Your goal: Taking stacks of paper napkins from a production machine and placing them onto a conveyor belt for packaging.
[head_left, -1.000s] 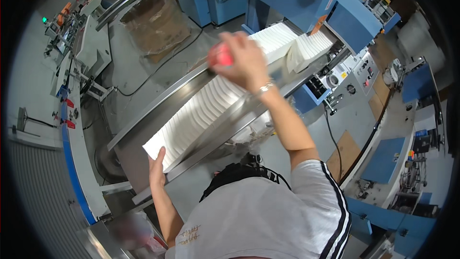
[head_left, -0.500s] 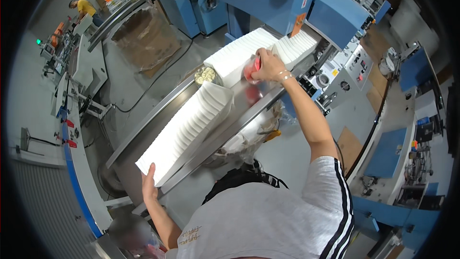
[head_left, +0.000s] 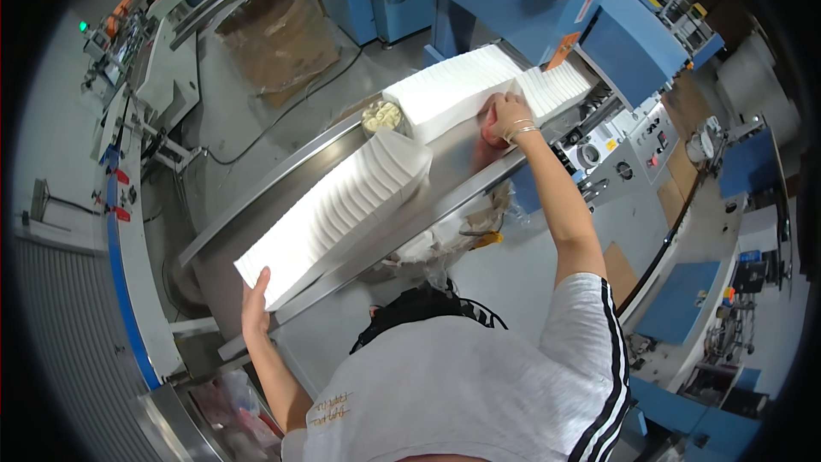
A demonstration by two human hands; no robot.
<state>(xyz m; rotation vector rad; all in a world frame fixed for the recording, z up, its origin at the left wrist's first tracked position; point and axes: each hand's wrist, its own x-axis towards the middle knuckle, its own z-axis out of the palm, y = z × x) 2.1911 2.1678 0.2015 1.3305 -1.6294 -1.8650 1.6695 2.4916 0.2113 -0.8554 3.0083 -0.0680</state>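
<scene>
Left hand: held open and flat against the near end of the near stack; the forearm comes up from the lower edge, elbow bent.
Near stack: a long row of folded white sheets lying along the metal trough, its far end fanned and leaning, apart from the far stack.
Right hand: the arm is stretched nearly straight across the trough, bracelets at the wrist; the fingers are closed round a red object, of which too little shows to name, pressed at the near face of the far stack.
Far stack: a white block running up to the blue machine; a tub of pale pieces stands just beside its left corner.
Doing it well (judgement): both ends should be squeezed evenly and square to the trough, so that the leaning sheets are stood upright and none is buckled or spilled over the rail.
</scene>
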